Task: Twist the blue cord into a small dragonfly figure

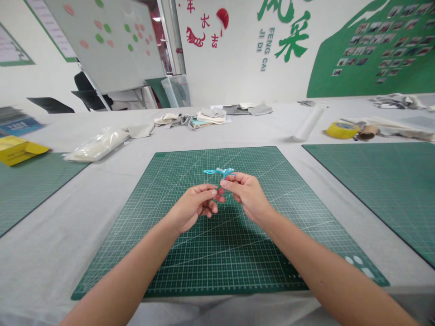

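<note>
Both my hands meet above the middle of a green cutting mat. A small light-blue ribbon-like piece sticks up from between the fingertips. My right hand pinches it from the right, fingers closed on it. My left hand is curled with its fingertips pressed against the same piece from the left. The lower part of the blue piece is hidden by the fingers.
A second green mat lies to the right, a third to the left. Behind are a clear plastic bag, a yellow box, folded fabric pieces, a white roll and yellow tape.
</note>
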The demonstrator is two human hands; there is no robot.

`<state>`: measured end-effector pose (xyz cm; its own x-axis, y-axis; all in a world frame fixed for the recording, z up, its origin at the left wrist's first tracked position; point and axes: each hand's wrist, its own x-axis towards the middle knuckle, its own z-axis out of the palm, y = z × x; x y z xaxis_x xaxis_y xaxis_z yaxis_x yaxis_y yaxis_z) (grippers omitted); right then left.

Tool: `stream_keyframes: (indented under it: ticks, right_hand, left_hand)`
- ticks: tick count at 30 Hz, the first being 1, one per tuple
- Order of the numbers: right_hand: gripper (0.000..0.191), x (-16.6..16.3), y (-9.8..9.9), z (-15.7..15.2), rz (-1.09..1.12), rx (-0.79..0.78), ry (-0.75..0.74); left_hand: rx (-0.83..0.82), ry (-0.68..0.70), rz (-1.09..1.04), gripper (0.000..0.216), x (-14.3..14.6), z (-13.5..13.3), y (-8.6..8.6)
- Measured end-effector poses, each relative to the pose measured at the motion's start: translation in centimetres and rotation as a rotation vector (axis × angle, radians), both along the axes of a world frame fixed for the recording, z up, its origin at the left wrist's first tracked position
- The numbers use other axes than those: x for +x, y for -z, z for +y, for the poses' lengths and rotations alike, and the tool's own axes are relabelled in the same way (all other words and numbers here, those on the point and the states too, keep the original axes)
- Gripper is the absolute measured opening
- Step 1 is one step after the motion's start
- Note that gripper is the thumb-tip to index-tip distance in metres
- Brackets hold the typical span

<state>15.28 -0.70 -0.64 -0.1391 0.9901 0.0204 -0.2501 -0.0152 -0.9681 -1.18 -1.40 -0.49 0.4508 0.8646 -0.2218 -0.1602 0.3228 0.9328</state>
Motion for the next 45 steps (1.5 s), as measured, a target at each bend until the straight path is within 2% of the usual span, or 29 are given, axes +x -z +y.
stream_keyframes:
  ticks: [5,12,16,21,27,37,45]
  right_hand:
    - [0.016,-0.15,-0.28,-0.27,0.008,0.002,0.006]
    - [0.020,-0.27,-0.34,-0.38,-0.013,-0.001,-0.017]
    - [0.021,-0.49,-0.27,-0.45,0.019,-0.018,-0.043]
    - [0.022,-0.53,0.03,-0.31,0.059,-0.047,-0.063]
    - [0.020,-0.33,0.43,-0.18,0.096,-0.053,-0.066]
    - [0.018,-0.67,0.48,-0.28,0.135,-0.046,-0.063]
    - [0.019,-0.91,0.57,-0.39,0.059,-0.013,-0.053]
  left_hand:
    - [0.026,-0.026,0.004,0.016,0.06,0.00,-0.07]
    - [0.001,0.013,-0.027,0.015,0.00,-0.05,-0.12]
    - [-0.061,0.006,-0.112,0.015,-0.03,0.11,0.00]
    - [-0.170,0.068,-0.226,0.012,-0.24,0.46,0.09]
    - [-0.218,0.085,-0.250,0.010,-0.23,0.52,0.03]
    - [-0.203,0.063,-0.264,0.017,-0.07,0.17,-0.01]
    - [-0.155,0.015,-0.232,0.018,-0.17,0.36,0.32]
